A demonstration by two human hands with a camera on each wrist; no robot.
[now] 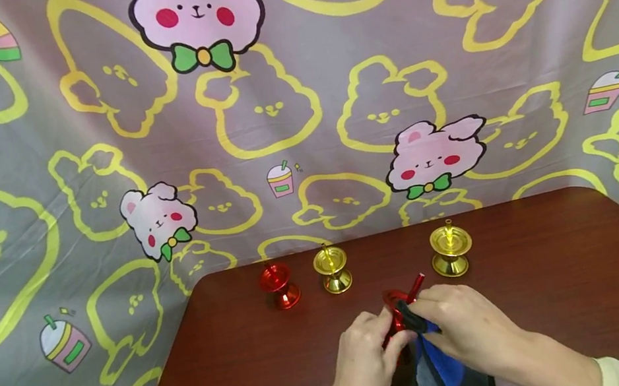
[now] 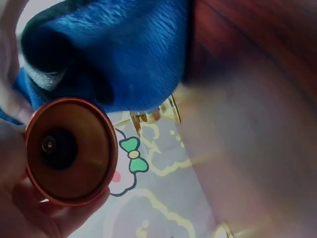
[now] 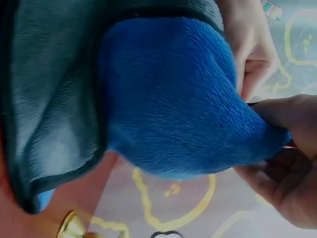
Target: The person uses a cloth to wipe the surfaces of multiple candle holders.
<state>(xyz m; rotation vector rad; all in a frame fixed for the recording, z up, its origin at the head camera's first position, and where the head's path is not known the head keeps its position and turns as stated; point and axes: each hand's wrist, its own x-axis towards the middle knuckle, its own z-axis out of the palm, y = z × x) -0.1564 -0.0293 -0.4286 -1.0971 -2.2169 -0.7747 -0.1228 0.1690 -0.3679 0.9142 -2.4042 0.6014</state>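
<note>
My left hand [image 1: 366,351] grips a small red metal oil lamp [image 1: 390,299] with a dish top and a thin upright post. Its hollow round base [image 2: 72,153] faces the camera in the left wrist view. My right hand [image 1: 467,323] pinches a bunched edge of a cloth [image 3: 168,99], blue on one face and grey on the other with a dark border. That pinched edge presses against the lamp's dish, close to the left thumb. The rest of the cloth hangs below both hands. Fingers and cloth hide much of the lamp's stem.
Beyond my hands, along the back of the brown table [image 1: 221,366], stand another red lamp [image 1: 280,287], a gold lamp [image 1: 333,269] and a second gold lamp [image 1: 450,252] farther right. A grey cartoon-print curtain [image 1: 277,138] rises behind the table and at its sides.
</note>
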